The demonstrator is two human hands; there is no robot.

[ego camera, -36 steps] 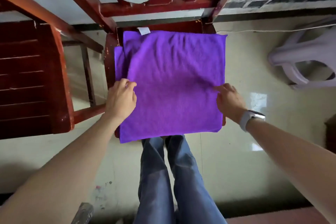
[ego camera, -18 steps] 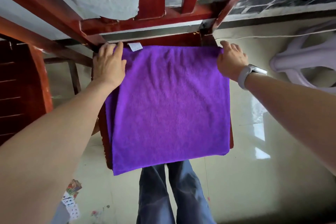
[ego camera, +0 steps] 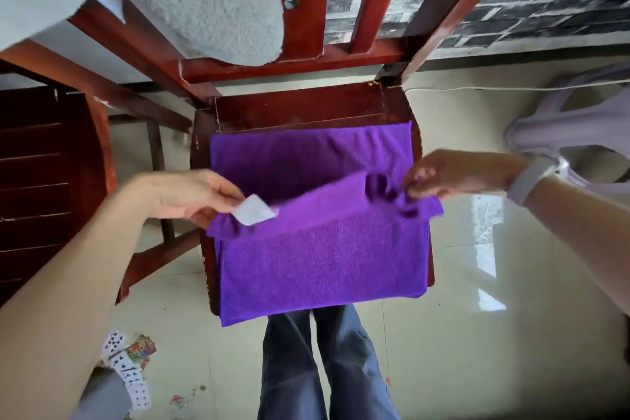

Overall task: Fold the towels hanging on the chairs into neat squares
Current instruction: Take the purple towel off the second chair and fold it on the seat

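Your left hand (ego camera: 191,194) pinches the towel (ego camera: 324,262) corner by its tag (ego camera: 254,214); your right hand (ego camera: 453,174) pinches the other corner, lifted above the chair (ego camera: 306,106).

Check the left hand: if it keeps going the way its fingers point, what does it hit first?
The left hand points right, across the towel. The first thing in that line looks to be the right hand pinching the opposite corner, though depth is unclear.

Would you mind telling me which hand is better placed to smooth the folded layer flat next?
Probably the left hand: it pinches the purple towel only at the corner by the white tag, while the right hand holds bunched cloth.
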